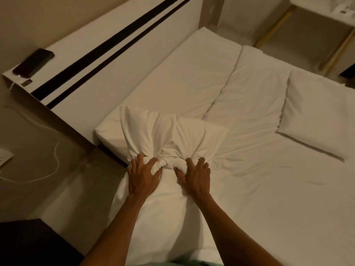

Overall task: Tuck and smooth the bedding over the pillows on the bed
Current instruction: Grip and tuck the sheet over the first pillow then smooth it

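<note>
A white pillow (165,212) lies lengthwise at the bed's near left edge, its case gathered into a bunched knot (168,164) across the middle. My left hand (143,176) presses and grips the bunched cloth on the left side of the knot. My right hand (196,176) does the same on the right side, fingers dug into the fabric. Beyond the knot the loose end of the case (165,129) fans out toward the headboard. A second white pillow (317,114) lies flat at the right of the bed. A white duvet (255,104) covers the mattress.
The headboard (123,52) with two dark stripes runs along the far side, a black phone (33,63) on its ledge. A white cable (51,169) trails on the floor at left. A dark piece of furniture (30,244) sits at the bottom left. A wooden-legged table (307,29) stands beyond the bed.
</note>
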`<move>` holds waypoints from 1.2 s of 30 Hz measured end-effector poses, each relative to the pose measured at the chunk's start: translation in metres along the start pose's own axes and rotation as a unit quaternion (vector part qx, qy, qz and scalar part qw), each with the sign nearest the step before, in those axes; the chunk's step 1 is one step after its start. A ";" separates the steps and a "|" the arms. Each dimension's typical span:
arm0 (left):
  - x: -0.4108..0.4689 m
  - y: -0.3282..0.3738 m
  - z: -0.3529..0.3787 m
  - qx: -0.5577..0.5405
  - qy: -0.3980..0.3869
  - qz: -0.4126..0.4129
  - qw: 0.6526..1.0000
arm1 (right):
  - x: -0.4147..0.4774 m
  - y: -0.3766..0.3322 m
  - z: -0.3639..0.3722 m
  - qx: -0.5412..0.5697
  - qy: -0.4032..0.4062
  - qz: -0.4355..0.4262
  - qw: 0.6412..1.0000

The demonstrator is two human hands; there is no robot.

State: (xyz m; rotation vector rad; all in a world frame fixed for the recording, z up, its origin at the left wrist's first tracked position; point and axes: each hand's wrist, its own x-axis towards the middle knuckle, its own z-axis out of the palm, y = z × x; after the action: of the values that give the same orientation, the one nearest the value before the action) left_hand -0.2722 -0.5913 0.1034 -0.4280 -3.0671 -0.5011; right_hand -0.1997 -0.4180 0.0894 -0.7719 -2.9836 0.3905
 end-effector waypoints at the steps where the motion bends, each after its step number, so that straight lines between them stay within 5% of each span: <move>1: 0.013 -0.005 0.000 -0.001 -0.003 0.006 1.000 | 0.009 -0.006 0.002 -0.002 0.004 0.003 1.000; 19: 0.230 -0.091 -0.011 -0.008 -0.068 0.193 0.979 | 0.127 -0.140 0.034 0.002 0.042 0.204 0.978; 36: 0.367 -0.151 0.017 -0.043 -0.123 0.184 0.974 | 0.245 -0.205 0.079 0.003 0.000 0.231 0.973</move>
State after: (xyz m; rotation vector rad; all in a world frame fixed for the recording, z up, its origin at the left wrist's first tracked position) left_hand -0.6655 -0.6263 0.0582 -1.1139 -3.0798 -0.6046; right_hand -0.5187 -0.4921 0.0570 -1.4681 -2.7742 0.4081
